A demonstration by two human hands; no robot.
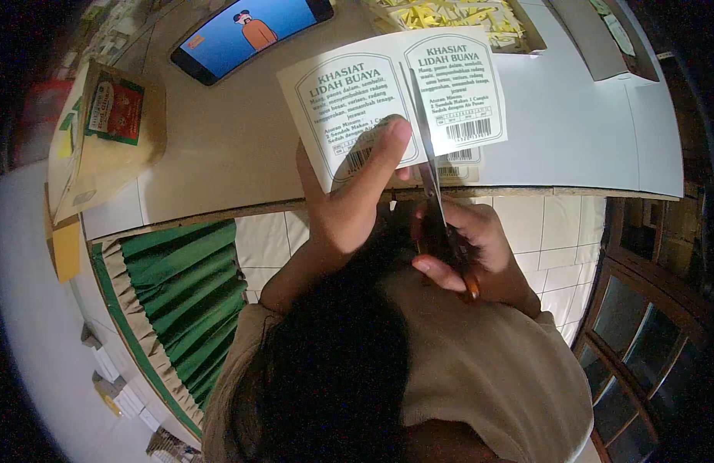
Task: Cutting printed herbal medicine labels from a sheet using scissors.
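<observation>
My left hand (362,179) grips a cream paper sheet (357,110) by its lower part, thumb on the front. Two arched label panels with green print and barcodes lie side by side on the sheet. In my right hand (472,243) is a pair of scissors (431,179) with dark blades and an orange-brown handle. One blade shows in front of the paper, along the strip between the two panels; the other blade is mostly hidden. More printed labels (458,165) lie on the table under the sheet's lower right corner.
Beyond the sheet stands a box of yellow and white paper strips (449,14). A phone (252,37) showing a cartoon lies at the back left. A paper bag (102,133) with a red and green label stands left. Another box (605,40) sits back right on the white table (571,133).
</observation>
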